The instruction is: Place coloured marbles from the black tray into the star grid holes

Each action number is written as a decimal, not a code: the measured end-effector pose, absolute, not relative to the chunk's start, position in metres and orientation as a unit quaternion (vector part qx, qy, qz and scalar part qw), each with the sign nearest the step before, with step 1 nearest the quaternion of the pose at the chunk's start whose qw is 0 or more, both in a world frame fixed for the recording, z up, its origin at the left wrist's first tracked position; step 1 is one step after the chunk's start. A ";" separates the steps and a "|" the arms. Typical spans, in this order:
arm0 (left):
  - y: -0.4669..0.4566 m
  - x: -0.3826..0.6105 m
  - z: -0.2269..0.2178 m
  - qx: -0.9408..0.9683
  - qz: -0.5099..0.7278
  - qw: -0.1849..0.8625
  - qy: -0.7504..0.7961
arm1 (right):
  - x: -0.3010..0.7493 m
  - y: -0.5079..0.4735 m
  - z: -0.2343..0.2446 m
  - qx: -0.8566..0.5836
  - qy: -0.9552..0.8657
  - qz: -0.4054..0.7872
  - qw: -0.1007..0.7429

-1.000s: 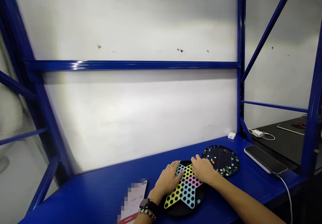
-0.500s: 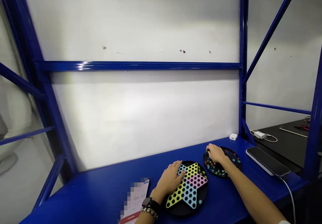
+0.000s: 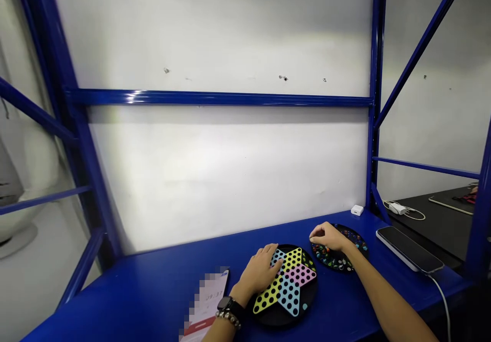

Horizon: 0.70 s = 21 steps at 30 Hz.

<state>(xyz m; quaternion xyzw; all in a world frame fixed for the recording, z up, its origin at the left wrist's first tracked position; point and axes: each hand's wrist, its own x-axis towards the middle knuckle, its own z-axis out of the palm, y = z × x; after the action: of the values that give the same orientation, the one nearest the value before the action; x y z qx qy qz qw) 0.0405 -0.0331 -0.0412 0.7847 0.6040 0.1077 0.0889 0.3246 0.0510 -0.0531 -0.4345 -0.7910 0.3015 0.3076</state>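
A round black game board (image 3: 286, 312) with a star of yellow, pink, light-blue and green holed triangles lies on the blue shelf. My left hand (image 3: 259, 272) rests flat on the board's left edge, fingers spread; a watch and bead bracelet are on that wrist. To the right sits a round black tray (image 3: 355, 260) holding several coloured marbles. My right hand (image 3: 329, 236) hovers over the tray's left part with the fingertips pinched together; whether a marble is between them is too small to see.
A phone (image 3: 209, 301) lies left of the board, another phone (image 3: 408, 249) on a white cable to the right. A small white charger (image 3: 356, 210) sits by the wall. Blue rack beams (image 3: 222, 98) and uprights frame the shelf; a black table (image 3: 437, 219) is beyond.
My right hand left the star board and moved right onto the marble tray, then drew its fingers into a pinch. My left hand stayed on the board. The view drifted slightly.
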 end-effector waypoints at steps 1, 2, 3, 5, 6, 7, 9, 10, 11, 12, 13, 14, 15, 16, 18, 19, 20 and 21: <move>-0.033 0.041 -0.042 0.786 0.107 0.087 0.603 | 0.321 0.047 -0.052 -0.416 -0.803 0.315 0.286; -0.032 0.041 -0.042 0.787 0.105 0.085 0.602 | 0.318 0.043 -0.051 -0.407 -0.814 0.317 0.266; -0.032 0.040 -0.043 0.788 0.103 0.084 0.601 | 0.313 0.038 -0.050 -0.406 -0.823 0.309 0.250; -0.031 0.040 -0.045 0.789 0.102 0.081 0.600 | 0.306 0.031 -0.046 -0.417 -0.830 0.284 0.239; -0.030 0.040 -0.045 0.789 0.104 0.081 0.600 | 0.304 0.029 -0.044 -0.424 -0.827 0.274 0.247; -0.030 0.039 -0.046 0.788 0.108 0.081 0.600 | 0.305 0.028 -0.041 -0.433 -0.821 0.264 0.264; -0.030 0.039 -0.046 0.785 0.115 0.084 0.602 | 0.311 0.030 -0.037 -0.447 -0.800 0.250 0.313; -0.030 0.039 -0.046 0.784 0.116 0.086 0.603 | 0.317 0.033 -0.036 -0.457 -0.786 0.242 0.338; -0.030 0.039 -0.046 0.784 0.114 0.088 0.603 | 0.324 0.036 -0.035 -0.468 -0.773 0.234 0.358; -0.031 0.039 -0.045 0.785 0.111 0.089 0.603 | 0.332 0.039 -0.036 -0.482 -0.761 0.226 0.371; -0.031 0.040 -0.044 0.786 0.107 0.090 0.603 | 0.340 0.042 -0.036 -0.495 -0.752 0.220 0.375; -0.032 0.040 -0.044 0.787 0.105 0.090 0.601 | 0.348 0.044 -0.038 -0.508 -0.747 0.217 0.370; -0.032 0.040 -0.043 0.788 0.104 0.089 0.600 | 0.354 0.046 -0.040 -0.520 -0.744 0.217 0.359; -0.033 0.041 -0.042 0.789 0.104 0.089 0.600 | 0.359 0.047 -0.041 -0.527 -0.745 0.221 0.345; -0.033 0.041 -0.042 0.789 0.105 0.086 0.599 | 0.363 0.046 -0.045 -0.521 -0.756 0.241 0.314; -0.033 0.041 -0.042 0.789 0.106 0.086 0.599 | 0.362 0.045 -0.046 -0.512 -0.764 0.255 0.298; -0.032 0.040 -0.042 0.789 0.106 0.085 0.599 | 0.360 0.044 -0.047 -0.501 -0.772 0.269 0.284; -0.032 0.040 -0.043 0.789 0.105 0.084 0.599 | 0.357 0.043 -0.047 -0.489 -0.780 0.283 0.270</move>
<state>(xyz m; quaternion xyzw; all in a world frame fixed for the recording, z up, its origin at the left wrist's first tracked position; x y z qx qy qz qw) 0.0399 -0.0318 -0.0432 0.7893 0.5991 0.1050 0.0844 0.3569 0.0434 -0.0475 -0.4891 -0.7796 0.2829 0.2702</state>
